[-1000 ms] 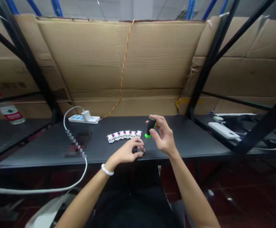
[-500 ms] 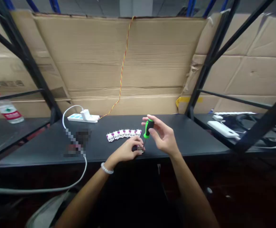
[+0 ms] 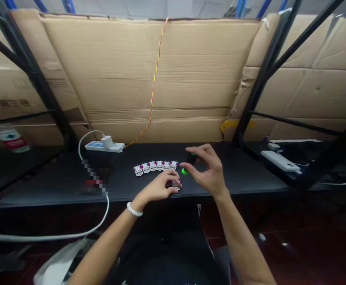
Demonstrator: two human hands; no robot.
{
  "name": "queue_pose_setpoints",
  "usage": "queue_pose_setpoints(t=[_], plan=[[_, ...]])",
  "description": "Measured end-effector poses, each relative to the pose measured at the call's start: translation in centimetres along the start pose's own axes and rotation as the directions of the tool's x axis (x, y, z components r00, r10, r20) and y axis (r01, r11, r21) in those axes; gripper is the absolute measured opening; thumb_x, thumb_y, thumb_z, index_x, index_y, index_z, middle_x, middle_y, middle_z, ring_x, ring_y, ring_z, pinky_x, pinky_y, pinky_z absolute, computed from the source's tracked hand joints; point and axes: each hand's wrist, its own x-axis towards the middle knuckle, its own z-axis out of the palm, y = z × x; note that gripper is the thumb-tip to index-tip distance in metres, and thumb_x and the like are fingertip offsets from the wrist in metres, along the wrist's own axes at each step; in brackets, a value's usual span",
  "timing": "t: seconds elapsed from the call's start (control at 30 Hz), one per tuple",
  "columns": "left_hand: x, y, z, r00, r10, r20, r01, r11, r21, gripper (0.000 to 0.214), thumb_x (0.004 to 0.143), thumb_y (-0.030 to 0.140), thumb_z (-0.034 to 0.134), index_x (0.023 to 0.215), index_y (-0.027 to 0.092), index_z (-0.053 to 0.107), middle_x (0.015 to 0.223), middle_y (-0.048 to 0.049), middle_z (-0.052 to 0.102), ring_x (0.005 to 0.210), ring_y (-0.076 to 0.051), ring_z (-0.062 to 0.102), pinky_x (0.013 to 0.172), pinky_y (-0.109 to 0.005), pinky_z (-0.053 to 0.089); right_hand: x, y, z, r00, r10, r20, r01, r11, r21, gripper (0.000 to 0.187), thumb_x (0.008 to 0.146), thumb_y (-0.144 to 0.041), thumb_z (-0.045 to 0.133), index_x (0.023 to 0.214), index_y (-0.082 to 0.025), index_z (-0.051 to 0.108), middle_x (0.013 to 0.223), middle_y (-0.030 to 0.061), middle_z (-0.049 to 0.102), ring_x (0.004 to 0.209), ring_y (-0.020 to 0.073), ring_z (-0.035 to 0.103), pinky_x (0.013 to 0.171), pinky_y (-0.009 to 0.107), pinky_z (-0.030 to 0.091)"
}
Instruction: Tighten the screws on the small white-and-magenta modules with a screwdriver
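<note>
My right hand is closed round a black and green screwdriver, whose thin shaft slants down to a small clear part on the black table. My left hand pinches that small part against the table near its front edge; a white bead bracelet sits on that wrist. Just behind my hands lies a curved row of several small white and magenta parts.
A white power strip with a plugged charger and a white cable lies at the back left. A red-yellow twisted wire hangs down the cardboard wall. A bottle stands far left. White devices lie on the right shelf.
My right hand has tilted the screwdriver further over and lowered it, fingers shifting on the handle. My left hand stays on the small part.
</note>
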Motion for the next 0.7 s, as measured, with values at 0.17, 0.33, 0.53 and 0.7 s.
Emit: queue_pose_setpoints(t=[0.17, 0.33, 0.53, 0.7], plan=[[0.00, 0.28, -0.05, 1.000, 0.008, -0.008, -0.008, 1.000, 0.000, 0.008, 0.086, 0.012, 0.076, 0.090, 0.019, 0.077, 0.111, -0.0073, 0.063, 0.111, -0.023, 0.063, 0.107, -0.040, 0.052, -0.04, -0.23, 0.08, 0.994, 0.014, 0.106, -0.027, 0.992, 0.121, 0.042, 0.102, -0.028, 0.062, 0.144, -0.030, 0.064, 0.131, 0.0113, 0.069, 0.107, 0.0258, 0.072, 0.094, 0.045, 0.063], [0.04, 0.16, -0.04, 1.000, 0.007, -0.006, -0.007, 1.000, 0.017, 0.007, 0.087, 0.014, 0.077, 0.091, 0.019, 0.078, 0.112, -0.0075, 0.063, 0.112, -0.024, 0.063, 0.110, -0.041, 0.050, -0.05, -0.45, -0.04, 0.999, 0.006, 0.053, -0.007, 1.000, 0.018, 0.033, 0.097, -0.030, 0.073, 0.130, -0.032, 0.073, 0.109, 0.0072, 0.073, 0.090, 0.0236, 0.072, 0.085, 0.042, 0.065], [0.06, 0.13, 0.04, 1.000, -0.004, -0.010, 0.004, 1.000, 0.020, 0.005, 0.087, 0.016, 0.076, 0.091, 0.020, 0.077, 0.113, -0.0072, 0.063, 0.112, -0.024, 0.063, 0.110, -0.041, 0.051, -0.14, -0.01, 0.06, 0.992, 0.025, 0.122, -0.035, 0.996, 0.087, 0.045, 0.103, -0.032, 0.062, 0.148, -0.031, 0.061, 0.134, 0.0127, 0.067, 0.113, 0.0280, 0.072, 0.097, 0.047, 0.063], [0.01, 0.30, -0.03, 1.000, 0.000, -0.002, 0.000, 1.000, 0.017, 0.005, 0.087, 0.015, 0.076, 0.091, 0.019, 0.077, 0.112, -0.0074, 0.063, 0.110, -0.024, 0.064, 0.109, -0.041, 0.052, -0.13, 0.03, -0.12, 0.993, 0.057, 0.101, -0.066, 0.994, 0.085, 0.040, 0.101, -0.032, 0.068, 0.140, -0.031, 0.067, 0.122, 0.0094, 0.074, 0.097, 0.0245, 0.074, 0.087, 0.042, 0.066]])
